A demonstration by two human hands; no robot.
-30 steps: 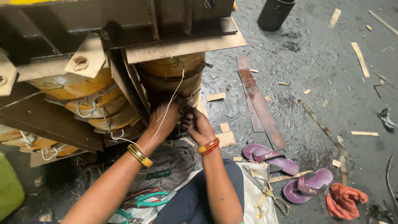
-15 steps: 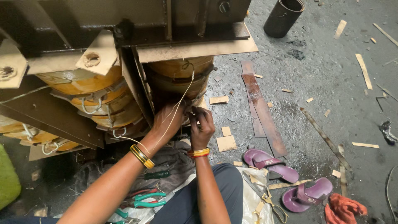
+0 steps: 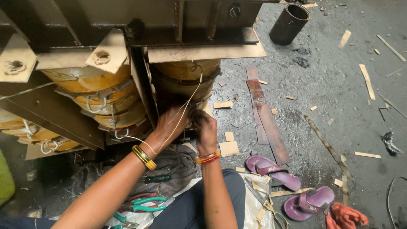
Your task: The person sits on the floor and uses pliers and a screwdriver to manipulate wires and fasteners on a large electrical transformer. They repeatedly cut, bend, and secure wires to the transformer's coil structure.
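Since the earlier frame our right hand [image 3: 206,127] has crept closer to our left hand [image 3: 171,123]. Both work low on the yellow coil [image 3: 186,78]. Left fingers pinch the pale cord [image 3: 191,99] that runs up the coil; right hand clenched, contents unclear. Green pliers [image 3: 142,204] lie beside our knee.

We count two hands: the left hand [image 3: 169,123] and the right hand [image 3: 204,125]. There are two purple sandals [image 3: 271,169], one dark metal pipe [image 3: 289,23], one orange rag [image 3: 345,215] and one pair of green-handled pliers [image 3: 144,204]. One bangle [image 3: 143,157] circles our left wrist; the red bangles [image 3: 207,157] on the right are too close to count.
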